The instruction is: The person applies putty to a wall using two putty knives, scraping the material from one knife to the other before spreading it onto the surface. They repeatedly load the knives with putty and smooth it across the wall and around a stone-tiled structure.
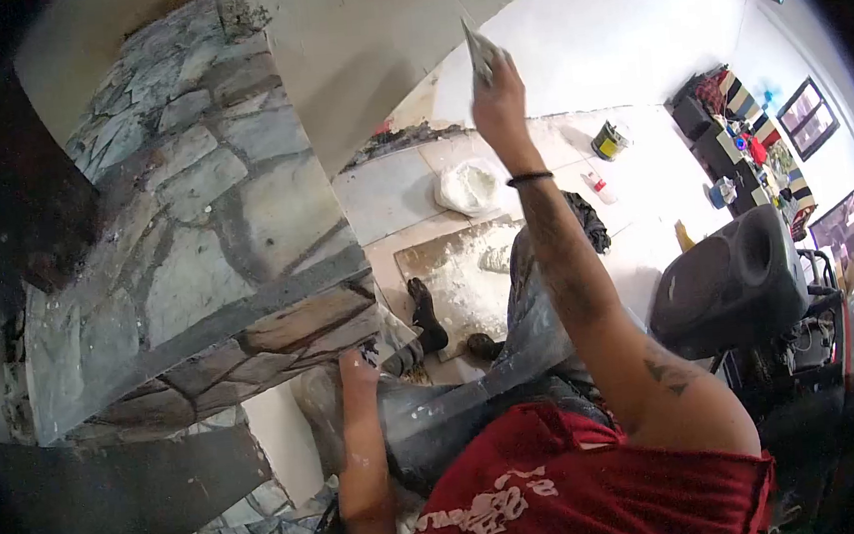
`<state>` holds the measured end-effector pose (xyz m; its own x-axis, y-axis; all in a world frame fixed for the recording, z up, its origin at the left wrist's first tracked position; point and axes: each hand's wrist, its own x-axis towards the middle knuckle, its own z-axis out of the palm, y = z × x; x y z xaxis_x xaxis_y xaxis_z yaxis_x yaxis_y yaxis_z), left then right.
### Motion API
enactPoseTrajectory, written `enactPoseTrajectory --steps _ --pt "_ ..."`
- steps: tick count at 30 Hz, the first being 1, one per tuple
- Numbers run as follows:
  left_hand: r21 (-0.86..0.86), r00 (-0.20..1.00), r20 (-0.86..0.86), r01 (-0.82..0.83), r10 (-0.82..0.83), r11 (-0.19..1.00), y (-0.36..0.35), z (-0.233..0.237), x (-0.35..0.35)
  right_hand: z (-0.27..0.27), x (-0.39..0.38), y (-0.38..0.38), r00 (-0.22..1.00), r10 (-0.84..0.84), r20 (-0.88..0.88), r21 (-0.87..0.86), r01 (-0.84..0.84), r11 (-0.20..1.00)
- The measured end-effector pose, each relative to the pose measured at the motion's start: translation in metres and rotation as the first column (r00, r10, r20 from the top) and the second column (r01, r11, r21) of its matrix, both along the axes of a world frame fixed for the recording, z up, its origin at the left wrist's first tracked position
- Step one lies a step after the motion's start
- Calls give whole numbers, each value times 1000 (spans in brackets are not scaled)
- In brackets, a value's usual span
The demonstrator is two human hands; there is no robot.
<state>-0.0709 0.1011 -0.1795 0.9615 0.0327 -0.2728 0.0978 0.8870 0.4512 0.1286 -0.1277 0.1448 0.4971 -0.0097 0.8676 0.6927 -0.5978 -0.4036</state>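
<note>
My right hand (500,101) is raised in front of the pale wall, closed around a putty knife (477,50). The knife's narrow blade points up and looks coated with whitish filler. Lower down, my left hand (359,366) is beside the front edge of the stone-clad counter (197,275). Its fingers are curled and partly hidden, with a small dark thing at them that I cannot make out. Grey plastered wall (351,62) rises behind the counter, and the knife is close to where it meets the brighter white wall (570,45).
On the floor are an open white sack (468,187), a paint-spattered board (468,274), a yellow-labelled bucket (609,140) and a red-and-white bottle (597,186). A black speaker (724,279) stands close on the right. Shelves with clutter (730,163) line the far wall.
</note>
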Motion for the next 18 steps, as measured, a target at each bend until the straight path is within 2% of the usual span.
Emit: enactPoseTrajectory --steps 1,3,4,7,8,9,11,12,13,15,17,18 --pt "209 999 54 -1 -10 978 -1 5 -1 5 2 11 982 -122 143 -95 136 986" --pt "481 993 116 -46 -11 875 -1 -5 -8 4 8 34 863 -420 281 -206 482 852" --pt "549 991 134 -84 11 832 -3 -12 -6 -4 21 40 854 -429 295 -182 491 852" --pt "611 994 99 -94 41 786 7 -55 2 -24 28 72 847 -470 248 -125 509 852" --pt "402 999 26 -52 45 914 7 -54 3 -34 30 79 848 -473 239 -129 511 850" --pt "309 998 -6 -53 57 950 8 -54 3 -45 31 87 855 -468 226 -138 503 853" --pt "115 993 -77 -75 84 990 7 -42 3 -64 22 106 867 -457 201 -153 488 859" --pt "-60 990 -112 -91 84 994 8 -41 3 -74 20 114 892 -431 136 -159 449 879" --pt "-233 986 -148 -111 77 966 10 -40 3 -84 17 121 902 -404 153 -144 425 894" --pt "-218 986 -139 -118 89 969 12 -40 2 -103 15 133 918 -349 189 -116 374 920" --pt "-158 983 -102 -167 152 973 7 -28 0 -120 7 144 936 -331 121 -150 347 926" --pt "-179 988 -87 -143 129 973 9 -30 1 -128 4 149 947 -304 104 -159 317 935"
